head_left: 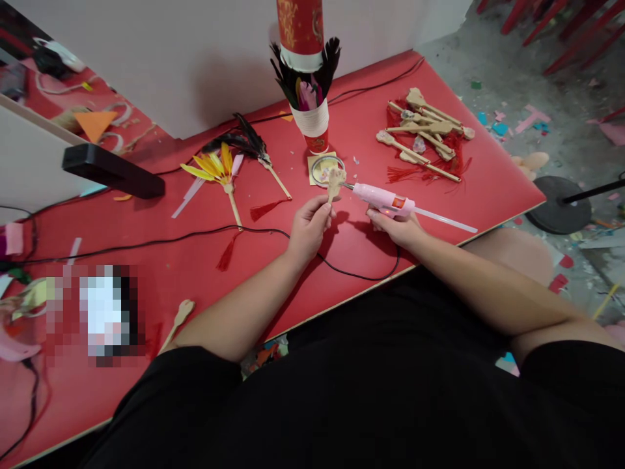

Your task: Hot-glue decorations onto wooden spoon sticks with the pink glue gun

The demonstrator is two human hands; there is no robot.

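My left hand (pixel 308 225) is closed round a small wooden fan handle (pixel 334 182), held upright over the red table (pixel 161 260). My right hand (pixel 396 225) grips a pink glue gun (pixel 385 198) with a clear glue stick jutting out behind it. The gun's nozzle touches the wide top of the handle. Just behind them lies a round tape roll on a yellow note (pixel 322 166).
A pile of wooden handles with red tassels (pixel 426 133) lies at the far right. A cup of feathers (pixel 310 107) stands by the wall. A yellow feather fan (pixel 215 166) and a black one (pixel 251 140) lie to the left. A black cord (pixel 195 234) crosses the table.
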